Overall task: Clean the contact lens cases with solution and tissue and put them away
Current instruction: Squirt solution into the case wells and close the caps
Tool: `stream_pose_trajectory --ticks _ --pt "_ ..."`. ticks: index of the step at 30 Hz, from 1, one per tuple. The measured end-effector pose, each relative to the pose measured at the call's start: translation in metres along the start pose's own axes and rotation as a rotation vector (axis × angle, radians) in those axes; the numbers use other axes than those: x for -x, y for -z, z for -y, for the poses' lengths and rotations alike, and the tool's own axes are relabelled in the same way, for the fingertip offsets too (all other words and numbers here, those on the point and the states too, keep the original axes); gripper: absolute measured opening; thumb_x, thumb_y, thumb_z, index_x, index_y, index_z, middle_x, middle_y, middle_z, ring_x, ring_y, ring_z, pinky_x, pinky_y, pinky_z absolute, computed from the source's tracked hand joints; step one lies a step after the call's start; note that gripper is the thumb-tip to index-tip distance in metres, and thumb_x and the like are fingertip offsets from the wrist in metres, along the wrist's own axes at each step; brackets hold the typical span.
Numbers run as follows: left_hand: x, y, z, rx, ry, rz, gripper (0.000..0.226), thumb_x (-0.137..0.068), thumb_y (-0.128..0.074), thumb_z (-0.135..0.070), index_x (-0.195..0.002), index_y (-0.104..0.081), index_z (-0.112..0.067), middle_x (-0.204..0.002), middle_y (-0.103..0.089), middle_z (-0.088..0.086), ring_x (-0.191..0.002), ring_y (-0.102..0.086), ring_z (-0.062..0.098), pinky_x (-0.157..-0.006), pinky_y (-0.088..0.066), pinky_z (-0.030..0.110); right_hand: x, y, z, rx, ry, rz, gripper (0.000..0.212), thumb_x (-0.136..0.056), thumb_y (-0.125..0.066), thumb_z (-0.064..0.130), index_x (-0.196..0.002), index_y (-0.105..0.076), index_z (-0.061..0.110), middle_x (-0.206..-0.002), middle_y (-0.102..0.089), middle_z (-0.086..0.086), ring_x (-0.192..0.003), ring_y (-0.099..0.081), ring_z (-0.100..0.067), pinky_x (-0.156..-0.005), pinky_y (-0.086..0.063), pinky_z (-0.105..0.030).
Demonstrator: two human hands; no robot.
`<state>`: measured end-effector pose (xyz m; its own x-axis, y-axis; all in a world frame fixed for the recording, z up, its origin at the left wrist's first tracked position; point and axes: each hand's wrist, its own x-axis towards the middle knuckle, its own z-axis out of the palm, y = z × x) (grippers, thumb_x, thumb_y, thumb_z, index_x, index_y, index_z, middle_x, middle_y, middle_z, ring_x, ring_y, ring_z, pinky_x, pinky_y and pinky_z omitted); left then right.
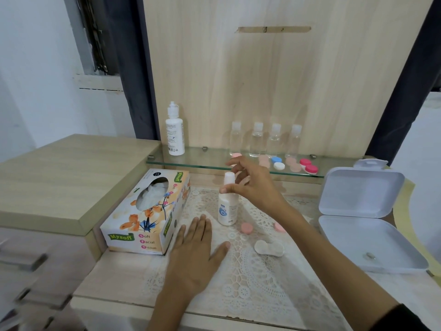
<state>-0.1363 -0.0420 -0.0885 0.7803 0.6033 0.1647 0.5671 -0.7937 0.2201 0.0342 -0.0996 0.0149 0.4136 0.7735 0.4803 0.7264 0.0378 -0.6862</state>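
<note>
The bottle [227,206] is touched by the right hand [253,185] — grip cannot be told, so toppling is risked; the left hand [193,254] is laid flat, open.

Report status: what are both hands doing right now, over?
Left hand open, flat on mat. Right hand pinching bottle neck. Case open on mat, pink caps beside it. Nothing blocking.
</note>
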Motion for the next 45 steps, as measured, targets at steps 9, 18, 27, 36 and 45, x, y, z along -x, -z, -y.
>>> stream_pose_trajectory --ticks 9,18,27,36,45 --pt "-0.001 0.002 0.000 0.044 0.009 -0.014 0.124 -0.047 0.035 -0.081 -0.150 0.003 -0.019 -0.156 0.011 -0.007 -0.142 0.012 0.004 -0.116 0.010 0.031 0.035 0.028 -0.037 0.235 -0.143 0.172 0.020 -0.080 -0.074 0.027 -0.097 -0.068 0.020 -0.087 -0.065 0.013 -0.076 -0.060 -0.013 -0.074 -0.052 -0.035" --pt "0.009 0.013 -0.002 0.344 -0.068 -0.385 0.056 -0.080 -0.033 -0.052 -0.113 -0.067 -0.021 -0.116 -0.062 -0.010 -0.111 -0.049 0.005 -0.095 -0.040 0.025 0.052 0.009 -0.047 0.444 -0.120 0.335 0.023 -0.084 -0.069 0.037 -0.101 -0.073 0.022 -0.092 -0.060 0.012 -0.079 -0.049 -0.003 -0.067 -0.037 -0.019" --pt "0.009 0.022 -0.011 0.274 -0.159 -0.273 0.041 -0.082 -0.034 -0.049 -0.106 -0.065 -0.038 -0.099 -0.060 -0.025 -0.097 -0.050 -0.006 -0.078 -0.049 0.023 0.061 0.036 -0.044 0.307 -0.145 0.293 0.029 -0.085 -0.069 0.030 -0.113 -0.069 0.020 -0.095 -0.064 0.009 -0.072 -0.051 -0.003 -0.072 -0.043 -0.019" --pt "-0.015 0.026 -0.047 0.216 -0.264 -0.133 0.043 -0.094 -0.045 -0.017 -0.134 -0.045 -0.032 -0.131 -0.049 -0.017 -0.116 -0.049 0.007 -0.087 -0.047 0.031 0.114 0.056 -0.046 0.187 -0.256 0.238 0.038 -0.064 -0.084 0.040 -0.099 -0.071 0.030 -0.092 -0.064 0.012 -0.073 -0.053 -0.007 -0.066 -0.042 -0.019" --pt "-0.042 0.007 -0.067 0.130 -0.288 -0.078 0.037 -0.094 -0.051 -0.016 -0.129 -0.054 -0.029 -0.122 -0.056 -0.005 -0.113 -0.046 0.015 -0.084 -0.047 0.036 0.127 0.047 -0.056 0.042 -0.262 0.115 0.022 -0.063 -0.086 0.031 -0.082 -0.075 0.031 -0.089 -0.063 0.012 -0.070 -0.050 -0.003 -0.062 -0.036 -0.014"
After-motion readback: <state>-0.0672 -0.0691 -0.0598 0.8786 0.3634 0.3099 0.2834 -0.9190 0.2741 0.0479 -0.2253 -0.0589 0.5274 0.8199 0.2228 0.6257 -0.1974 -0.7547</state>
